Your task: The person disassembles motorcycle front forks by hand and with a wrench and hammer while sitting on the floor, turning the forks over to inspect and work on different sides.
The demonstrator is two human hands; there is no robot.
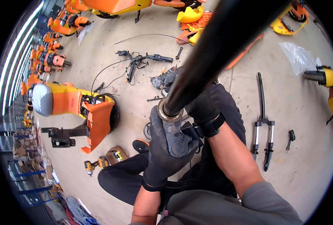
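Observation:
A black steering stem point(211, 56) of a scooter fork rises toward me at a slant and crosses the upper middle of the view. At its foot sits a shiny metal bearing ring point(170, 111) above a grey fork crown point(177, 140). My left hand point(161, 157), in a dark glove, is wrapped round the crown from the left and below. On the far side of the stem is my gloved right hand point(203, 108), its fingers mostly hidden behind the tube, so I cannot see what they touch. Beyond the ring, greyish parts point(159, 81) lie on the floor, partly covered.
A handlebar assembly point(140, 60) with cables lies ahead. To the left stands a partly stripped orange-yellow scooter point(76, 103); nearer are a yellow drill point(93, 165) and an open box point(117, 154). Another fork point(263, 122) and a small dark tool point(290, 139) lie right.

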